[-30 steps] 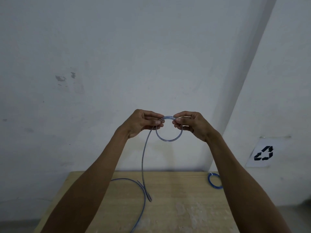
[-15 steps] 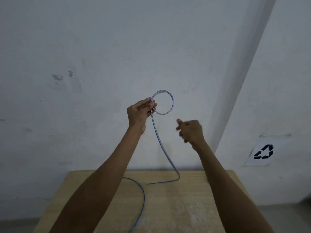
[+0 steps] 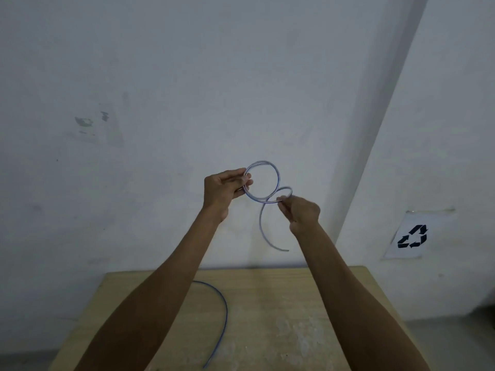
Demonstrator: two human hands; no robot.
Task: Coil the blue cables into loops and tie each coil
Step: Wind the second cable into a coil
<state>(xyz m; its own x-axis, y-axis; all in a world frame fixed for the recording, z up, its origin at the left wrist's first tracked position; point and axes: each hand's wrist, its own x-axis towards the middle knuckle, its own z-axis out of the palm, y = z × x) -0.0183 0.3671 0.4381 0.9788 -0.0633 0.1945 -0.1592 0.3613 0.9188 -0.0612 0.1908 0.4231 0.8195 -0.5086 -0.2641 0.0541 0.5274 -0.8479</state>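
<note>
Running off the bottom edge, a loose cable (image 3: 226, 314) lies on the worktop (image 3: 281, 303). Midair, fingers of my left hand (image 3: 222, 191) pinch a pale looped cable (image 3: 262, 162); my right hand (image 3: 302, 214) pinches its second curl, tail dangling.

Left hand (image 3: 223, 190) pinches the blue cable (image 3: 276, 180) coil; right hand (image 3: 301, 214) grips a second loop above the table (image 3: 281, 303).

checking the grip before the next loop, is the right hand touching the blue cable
Touching. The head view shows the right hand pinching the blue cable at the lower edge of the smaller second loop, fingers curled onto it.
</note>
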